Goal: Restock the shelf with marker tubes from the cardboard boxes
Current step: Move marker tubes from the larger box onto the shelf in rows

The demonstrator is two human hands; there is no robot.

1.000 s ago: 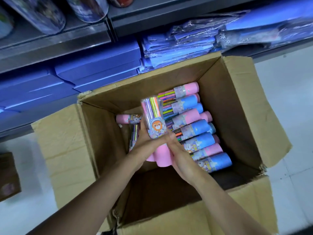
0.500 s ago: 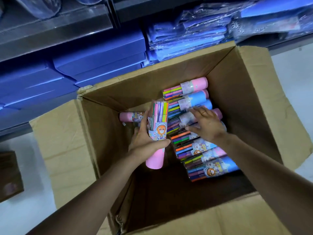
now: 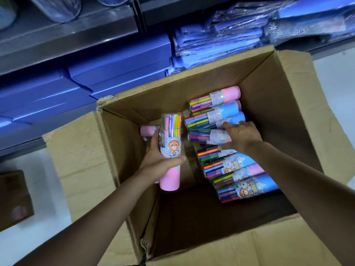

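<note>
An open cardboard box [image 3: 278,116] stands on the floor below the shelf [image 3: 76,37]. Along its right side lies a row of marker tubes [image 3: 236,169] with pink or blue caps. My left hand [image 3: 159,158] grips one clear tube with a pink base [image 3: 171,135], held roughly upright over the box's left half. My right hand [image 3: 242,137] reaches into the row, its fingers and thumb curled round a pink tube [image 3: 207,135] near the middle. One more pink tube [image 3: 147,130] lies at the box's far left, partly hidden by my left hand.
Blue flat boxes [image 3: 119,66] and plastic-wrapped blue packs [image 3: 221,39] fill the low shelf behind the box. Clear cylinders [image 3: 57,8] stand on the shelf above. A small brown box [image 3: 13,198] sits on the white floor at the left. The box's near half is dark.
My right hand let go of the tube held with my left hand, reached right into the row and closed on a tube there. My left hand kept its tube.
</note>
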